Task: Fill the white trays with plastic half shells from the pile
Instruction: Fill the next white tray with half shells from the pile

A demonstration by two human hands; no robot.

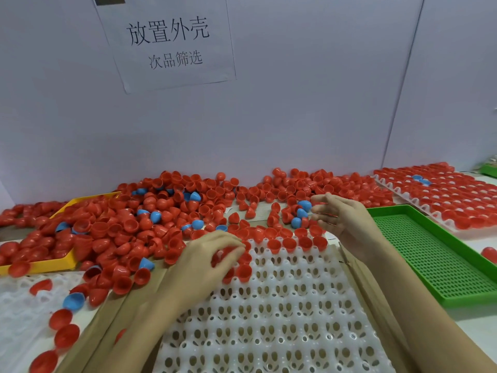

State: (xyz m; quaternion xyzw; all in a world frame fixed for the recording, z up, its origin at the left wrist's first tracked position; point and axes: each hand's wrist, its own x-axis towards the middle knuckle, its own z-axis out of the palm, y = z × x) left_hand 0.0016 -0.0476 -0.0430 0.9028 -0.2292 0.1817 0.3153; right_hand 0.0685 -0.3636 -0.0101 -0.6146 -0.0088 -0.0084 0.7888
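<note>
A white paper sign (pixel 169 44) with black Chinese characters hangs on the pale wall (pixel 295 103). A green perforated tray (pixel 430 254) lies at the desk's right edge — a yellow tray (pixel 35 265) at its left edge. Brown cardboard (pixel 113 313) covers the desk's near middle.

Bright, even light; wide-angle edge warping

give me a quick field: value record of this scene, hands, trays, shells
left hand: fingers curled over red shells at the near tray's far left corner
right hand: raised over the far edge, fingers loosely spread, holds nothing visible
near tray: white, only its far rows filled
far tray: white, nearly full of red shells, two blue ones on it
pile: mostly red shells, a few blue
green tray: perforated, right of the near tray
yellow tray: left, under shells
sign: paper on wall
</note>
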